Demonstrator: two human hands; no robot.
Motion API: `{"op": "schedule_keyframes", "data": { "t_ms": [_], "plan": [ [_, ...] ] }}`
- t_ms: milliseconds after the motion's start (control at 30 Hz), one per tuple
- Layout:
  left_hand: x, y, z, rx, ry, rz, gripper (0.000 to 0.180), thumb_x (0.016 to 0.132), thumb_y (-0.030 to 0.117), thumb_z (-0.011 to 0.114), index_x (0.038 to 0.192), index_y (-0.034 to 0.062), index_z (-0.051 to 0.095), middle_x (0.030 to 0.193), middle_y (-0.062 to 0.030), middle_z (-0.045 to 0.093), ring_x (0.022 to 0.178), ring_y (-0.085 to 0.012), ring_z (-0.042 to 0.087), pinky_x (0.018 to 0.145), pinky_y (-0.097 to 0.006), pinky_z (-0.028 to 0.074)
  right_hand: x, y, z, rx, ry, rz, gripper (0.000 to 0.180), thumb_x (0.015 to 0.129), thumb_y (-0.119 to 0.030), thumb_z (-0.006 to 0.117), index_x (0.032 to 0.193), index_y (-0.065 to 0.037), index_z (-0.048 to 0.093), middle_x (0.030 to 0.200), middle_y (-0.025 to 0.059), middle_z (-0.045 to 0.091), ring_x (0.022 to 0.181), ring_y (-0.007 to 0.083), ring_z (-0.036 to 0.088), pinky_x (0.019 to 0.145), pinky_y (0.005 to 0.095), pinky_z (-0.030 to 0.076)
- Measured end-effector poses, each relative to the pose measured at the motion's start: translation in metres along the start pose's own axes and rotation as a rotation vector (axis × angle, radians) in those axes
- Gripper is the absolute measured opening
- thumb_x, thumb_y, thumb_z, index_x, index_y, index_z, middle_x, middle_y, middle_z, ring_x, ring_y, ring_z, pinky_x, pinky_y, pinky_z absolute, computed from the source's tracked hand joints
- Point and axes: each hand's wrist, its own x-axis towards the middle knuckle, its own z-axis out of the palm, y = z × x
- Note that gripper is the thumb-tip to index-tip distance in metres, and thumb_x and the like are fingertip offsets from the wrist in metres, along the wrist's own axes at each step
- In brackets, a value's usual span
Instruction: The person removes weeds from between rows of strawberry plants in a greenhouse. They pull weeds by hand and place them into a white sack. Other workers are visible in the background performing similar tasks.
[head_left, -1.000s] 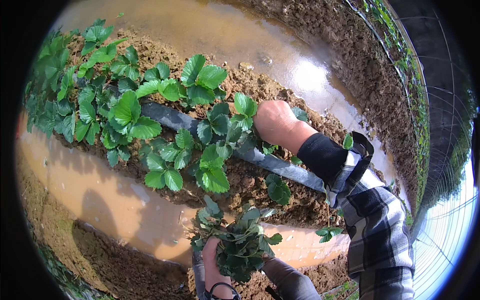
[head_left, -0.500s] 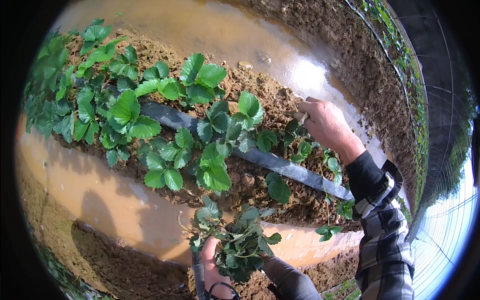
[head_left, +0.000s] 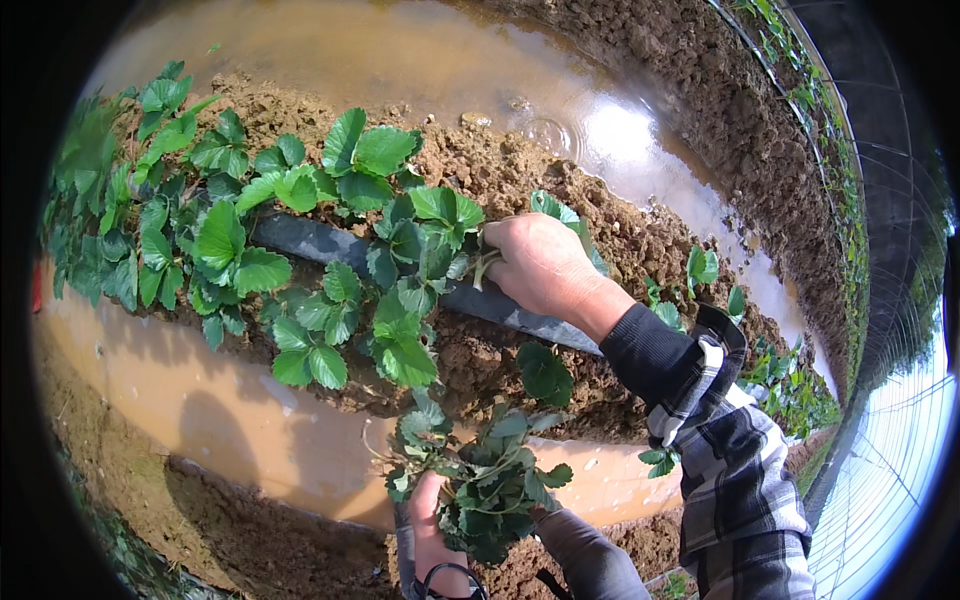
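My left hand (head_left: 432,525) is closed around a thick bunch of cut strawberry leaves (head_left: 490,480), held low over the muddy water in front of my legs. My right hand (head_left: 548,268) is above the planted ridge, its fingers closed on pale strawberry stems (head_left: 483,266) that poke out at its left. Green leaves (head_left: 556,208) show just behind that hand; whether they belong to the gripped stems I cannot tell. Close to its left stand rooted strawberry plants (head_left: 440,215). A grey drip hose (head_left: 310,238) runs along the ridge, partly beneath my right hand.
Brown water fills the furrow (head_left: 330,40) beyond the ridge and the near furrow (head_left: 240,400). Dense strawberry foliage (head_left: 90,220) covers the ridge's left end. Another soil ridge (head_left: 690,110) rises at the far right. A curved greenhouse frame (head_left: 890,480) stands at right.
My right hand has moved left and slightly nearer along the ridge, stems now showing at its fingers. Ripples have appeared in the far water. The left hand's bunch has barely moved.
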Motion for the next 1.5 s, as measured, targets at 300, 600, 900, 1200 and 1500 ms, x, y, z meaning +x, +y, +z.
{"op": "schedule_keyframes", "data": {
  "t_ms": [300, 600, 900, 1200, 1500],
  "plan": [
    [0.004, 0.001, 0.000, 0.000, -0.004, -0.011, 0.037, 0.093, 0.019, 0.054, 0.121, -0.0051, 0.056, 0.115, -0.0118, 0.060, 0.101, -0.0220, 0.060, 0.089, -0.036, 0.048, 0.019, 0.021, -0.004, 0.033, -0.126, 0.133, 0.025, 0.073, -0.016, 0.058, 0.090, -0.001, 0.068, 0.084, 0.0225, 0.066, 0.087, 0.0375, 0.064, 0.079, 0.0449, 0.051],
    [0.005, 0.002, -0.004, -0.012, -0.011, -0.008, 0.037, 0.093, 0.019, 0.054, 0.121, -0.0051, 0.056, 0.115, -0.0120, 0.060, 0.101, -0.0224, 0.060, 0.089, -0.036, 0.048, -0.004, 0.015, 0.000, 0.254, -0.056, 0.089, 0.022, 0.072, -0.019, 0.066, 0.086, -0.002, 0.066, 0.075, 0.0206, 0.064, 0.078, 0.0386, 0.063, 0.072, 0.0450, 0.050],
    [0.000, 0.000, -0.005, 0.005, -0.002, -0.017, 0.037, 0.093, 0.019, 0.054, 0.121, -0.0050, 0.055, 0.116, -0.0123, 0.060, 0.101, -0.0228, 0.060, 0.088, -0.037, 0.048, -0.014, -0.031, 0.035, -0.020, 0.227, -0.108, 0.011, 0.072, -0.007, 0.058, 0.082, -0.004, 0.058, 0.079, 0.0125, 0.060, 0.068, 0.0315, 0.064, 0.058, 0.0413, 0.051],
    [-0.012, -0.003, 0.004, 0.034, -0.043, -0.056, 0.038, 0.093, 0.019, 0.054, 0.122, -0.0049, 0.055, 0.116, -0.0125, 0.060, 0.101, -0.0233, 0.060, 0.088, -0.037, 0.049, -0.069, -0.016, 0.001, 0.107, 0.244, -0.349, 0.020, 0.072, -0.008, 0.061, 0.091, -0.004, 0.054, 0.087, 0.0107, 0.057, 0.071, 0.0265, 0.063, 0.057, 0.0365, 0.051],
    [-0.012, -0.005, 0.004, 0.008, -0.026, -0.053, 0.038, 0.093, 0.019, 0.054, 0.122, -0.0048, 0.055, 0.116, -0.0127, 0.060, 0.102, -0.0237, 0.060, 0.088, -0.038, 0.049, -0.110, 0.018, -0.060, 1.319, 0.752, 0.366, 0.022, 0.091, -0.001, 0.050, 0.111, 0.002, 0.056, 0.095, 0.0100, 0.064, 0.080, 0.0142, 0.062, 0.070, 0.0250, 0.052]
  ]
}}
